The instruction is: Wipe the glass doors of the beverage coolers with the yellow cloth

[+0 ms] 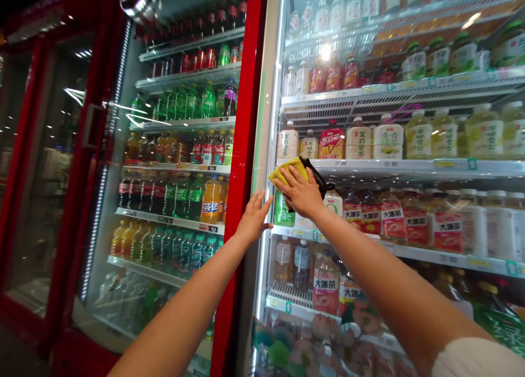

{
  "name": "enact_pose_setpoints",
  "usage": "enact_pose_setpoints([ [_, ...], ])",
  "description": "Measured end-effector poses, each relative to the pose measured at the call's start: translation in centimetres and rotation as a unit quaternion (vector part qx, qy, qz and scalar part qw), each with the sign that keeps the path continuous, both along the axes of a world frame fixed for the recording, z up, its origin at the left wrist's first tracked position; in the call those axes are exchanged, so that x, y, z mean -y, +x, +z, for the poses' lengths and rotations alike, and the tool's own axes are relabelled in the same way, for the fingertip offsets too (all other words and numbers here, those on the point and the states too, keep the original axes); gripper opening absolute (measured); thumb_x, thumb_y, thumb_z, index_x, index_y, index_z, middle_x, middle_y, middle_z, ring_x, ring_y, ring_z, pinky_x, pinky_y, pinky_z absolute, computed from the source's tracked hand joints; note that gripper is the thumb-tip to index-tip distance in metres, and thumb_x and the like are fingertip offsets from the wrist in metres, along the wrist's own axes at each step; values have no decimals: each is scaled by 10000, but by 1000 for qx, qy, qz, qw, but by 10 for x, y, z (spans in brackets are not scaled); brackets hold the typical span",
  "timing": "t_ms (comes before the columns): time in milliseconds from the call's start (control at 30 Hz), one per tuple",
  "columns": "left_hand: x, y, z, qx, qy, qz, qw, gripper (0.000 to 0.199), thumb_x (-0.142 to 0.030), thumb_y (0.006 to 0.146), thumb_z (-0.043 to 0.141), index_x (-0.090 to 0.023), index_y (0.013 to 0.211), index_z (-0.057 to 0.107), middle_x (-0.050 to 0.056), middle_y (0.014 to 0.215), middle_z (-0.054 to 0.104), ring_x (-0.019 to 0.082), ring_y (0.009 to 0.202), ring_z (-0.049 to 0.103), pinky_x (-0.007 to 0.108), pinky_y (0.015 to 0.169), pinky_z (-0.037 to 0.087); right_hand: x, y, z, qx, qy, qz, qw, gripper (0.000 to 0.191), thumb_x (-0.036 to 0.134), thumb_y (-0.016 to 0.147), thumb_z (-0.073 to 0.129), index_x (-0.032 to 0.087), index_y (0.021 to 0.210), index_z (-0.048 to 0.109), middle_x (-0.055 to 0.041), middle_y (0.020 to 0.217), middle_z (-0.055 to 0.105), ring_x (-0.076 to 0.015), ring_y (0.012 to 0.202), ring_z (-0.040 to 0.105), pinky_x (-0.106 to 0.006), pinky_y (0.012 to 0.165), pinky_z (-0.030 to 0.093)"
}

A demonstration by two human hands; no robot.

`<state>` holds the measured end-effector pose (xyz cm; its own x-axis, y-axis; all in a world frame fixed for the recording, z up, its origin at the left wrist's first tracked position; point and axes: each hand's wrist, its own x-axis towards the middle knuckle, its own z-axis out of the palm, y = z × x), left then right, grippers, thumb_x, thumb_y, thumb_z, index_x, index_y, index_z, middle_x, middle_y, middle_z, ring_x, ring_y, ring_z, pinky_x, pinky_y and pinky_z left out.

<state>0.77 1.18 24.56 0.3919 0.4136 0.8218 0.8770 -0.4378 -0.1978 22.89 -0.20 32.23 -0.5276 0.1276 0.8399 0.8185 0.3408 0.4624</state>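
Note:
My right hand (302, 192) lies with its fingers over a yellow cloth (296, 165) with black edging, which appears to be pressed to the glass door of a drinks fridge (311, 166). A dark corner of the cloth hangs out to the right of the hand. Lower and to the left, my left hand (253, 216) is raised with its fingers spread and holds nothing. It is at the pale left edge of the same door; whether it touches it I cannot tell. Bottles behind the glass are partly hidden by my right hand and forearm.
Shelves of tea and juice bottles (418, 134) fill the fridge behind the glass. A red post (240, 147) divides it from a second fridge of soda bottles (192, 101). Farther left is another red-framed door with a handle (91, 127).

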Motion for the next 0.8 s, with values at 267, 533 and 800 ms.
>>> enact_pose_setpoints([
  [267, 1, -1, -4, 1, -2, -6, 1000, 935, -230, 786, 804, -295, 1567, 296, 173, 1672, 269, 354, 1561, 198, 550, 1235, 308, -6, 27, 35, 24, 7, 32, 999, 333, 221, 979, 513, 318, 1222, 720, -34, 1462, 612, -264, 1411, 498, -567, 1196, 319],
  [533, 26, 3, 2, 14, -31, 42, 999, 857, -261, 785, 807, -234, 1523, 373, 184, 1614, 361, 346, 1485, 364, 510, 1166, 414, -12, -37, 17, 64, -62, 13, 996, 390, 290, 1034, 435, 368, 1366, 624, 6, 1576, 486, -262, 1497, 384, -613, 1233, 221],
  [800, 47, -16, 3, -19, -8, 94, 995, 776, -274, 824, 755, -216, 1506, 390, 177, 1615, 368, 338, 1513, 325, 496, 1198, 371, -14, -52, 44, 2, -71, -53, 996, 488, 233, 1036, 341, 333, 1477, 525, -43, 1640, 383, -295, 1534, 301, -684, 1218, 144],
])
